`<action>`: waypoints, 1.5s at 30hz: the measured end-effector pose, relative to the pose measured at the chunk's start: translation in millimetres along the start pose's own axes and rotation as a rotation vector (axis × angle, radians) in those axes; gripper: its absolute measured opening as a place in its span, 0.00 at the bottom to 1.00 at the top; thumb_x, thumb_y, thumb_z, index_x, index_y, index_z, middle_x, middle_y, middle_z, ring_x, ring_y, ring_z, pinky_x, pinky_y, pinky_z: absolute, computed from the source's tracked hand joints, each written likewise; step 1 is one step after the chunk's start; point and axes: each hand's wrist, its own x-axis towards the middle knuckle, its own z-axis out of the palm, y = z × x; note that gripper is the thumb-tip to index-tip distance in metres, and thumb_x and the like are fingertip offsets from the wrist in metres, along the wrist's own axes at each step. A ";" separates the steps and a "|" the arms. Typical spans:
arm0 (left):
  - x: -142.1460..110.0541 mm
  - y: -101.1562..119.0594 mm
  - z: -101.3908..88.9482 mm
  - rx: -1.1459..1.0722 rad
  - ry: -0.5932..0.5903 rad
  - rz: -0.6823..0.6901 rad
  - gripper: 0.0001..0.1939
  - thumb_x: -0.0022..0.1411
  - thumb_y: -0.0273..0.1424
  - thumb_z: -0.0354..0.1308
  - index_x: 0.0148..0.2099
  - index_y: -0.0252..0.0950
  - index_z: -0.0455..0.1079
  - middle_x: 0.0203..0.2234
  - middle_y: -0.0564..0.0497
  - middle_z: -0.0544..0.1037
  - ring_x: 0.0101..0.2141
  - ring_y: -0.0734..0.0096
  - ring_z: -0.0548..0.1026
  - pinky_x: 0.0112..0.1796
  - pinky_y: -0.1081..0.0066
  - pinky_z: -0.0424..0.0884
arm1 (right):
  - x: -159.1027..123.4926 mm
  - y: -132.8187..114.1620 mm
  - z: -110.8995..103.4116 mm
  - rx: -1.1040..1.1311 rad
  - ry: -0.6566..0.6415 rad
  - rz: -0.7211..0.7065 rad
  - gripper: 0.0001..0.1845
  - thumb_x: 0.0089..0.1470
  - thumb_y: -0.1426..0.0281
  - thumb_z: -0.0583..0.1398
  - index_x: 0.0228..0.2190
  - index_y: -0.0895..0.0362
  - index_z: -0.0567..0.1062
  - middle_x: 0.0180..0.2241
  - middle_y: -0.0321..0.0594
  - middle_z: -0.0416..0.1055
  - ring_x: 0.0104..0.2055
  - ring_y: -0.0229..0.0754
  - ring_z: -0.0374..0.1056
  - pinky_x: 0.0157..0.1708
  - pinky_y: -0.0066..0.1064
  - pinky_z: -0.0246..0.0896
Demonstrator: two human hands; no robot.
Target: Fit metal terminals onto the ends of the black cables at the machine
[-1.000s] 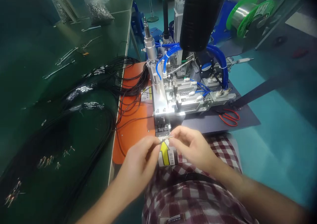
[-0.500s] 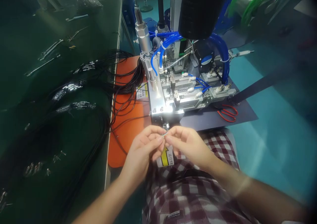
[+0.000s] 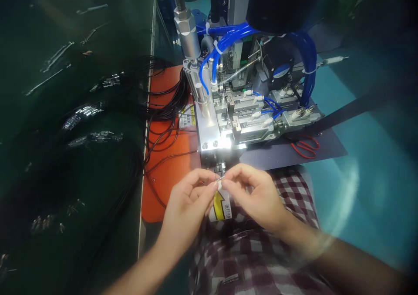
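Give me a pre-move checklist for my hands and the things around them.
1. Left hand pinching the thin, pale, slender piece: ok.
2. Right hand fingertips at that same piece: ok.
3. Condition of the piece's tips: cannot tell, too small.
4. Red-handled tool apart from both hands: ok, on the flat dark grey plate.
5. Thin black cables neatly coiled on the flat orange board: not ok, loops spread loosely.

Red-handled tool, perhaps scissors
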 end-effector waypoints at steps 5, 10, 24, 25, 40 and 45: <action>1.2 -4.8 3.2 -0.110 0.020 -0.002 0.08 0.59 0.34 0.62 0.37 0.35 0.70 0.17 0.59 0.62 0.17 0.84 0.55 0.21 0.78 0.52 | -2.8 0.2 4.7 0.019 -0.039 0.087 0.08 0.55 0.68 0.59 0.26 0.57 0.71 0.20 0.32 0.65 0.21 0.33 0.58 0.22 0.26 0.53; 5.3 -1.2 5.0 -0.106 0.052 -0.051 0.11 0.54 0.35 0.65 0.34 0.34 0.68 0.15 0.60 0.63 0.14 0.86 0.55 0.17 0.80 0.49 | 3.2 4.4 -8.7 -0.064 -0.102 0.100 0.08 0.53 0.65 0.61 0.31 0.57 0.76 0.20 0.32 0.66 0.21 0.34 0.58 0.22 0.27 0.53; 4.7 -3.8 2.1 -0.009 0.006 -0.069 0.09 0.58 0.35 0.62 0.35 0.35 0.68 0.13 0.61 0.61 0.14 0.84 0.56 0.19 0.79 0.51 | 10.8 -5.2 -9.8 0.104 -0.114 0.152 0.08 0.50 0.66 0.60 0.24 0.57 0.71 0.22 0.34 0.65 0.23 0.34 0.57 0.20 0.25 0.53; 4.9 -3.3 2.2 -0.029 0.002 -0.076 0.09 0.58 0.35 0.62 0.35 0.35 0.68 0.13 0.61 0.62 0.14 0.85 0.55 0.18 0.79 0.51 | 10.8 -4.8 -9.2 0.131 -0.126 0.167 0.09 0.51 0.66 0.60 0.24 0.57 0.70 0.22 0.34 0.65 0.23 0.34 0.57 0.21 0.25 0.53; 6.5 -3.2 5.8 -0.045 -0.007 -0.093 0.07 0.61 0.33 0.58 0.35 0.35 0.66 0.18 0.56 0.71 0.13 0.86 0.56 0.17 0.80 0.50 | 9.4 -4.3 -8.3 0.099 -0.114 0.112 0.06 0.51 0.69 0.60 0.26 0.58 0.71 0.20 0.31 0.63 0.21 0.32 0.55 0.21 0.25 0.51; 5.1 -2.1 5.6 -0.047 -0.015 -0.051 0.07 0.63 0.33 0.56 0.36 0.35 0.65 0.18 0.57 0.71 0.14 0.87 0.55 0.19 0.79 0.51 | 9.9 -0.8 -5.4 0.175 -0.136 0.175 0.07 0.52 0.67 0.59 0.26 0.58 0.70 0.19 0.31 0.61 0.20 0.31 0.54 0.19 0.25 0.49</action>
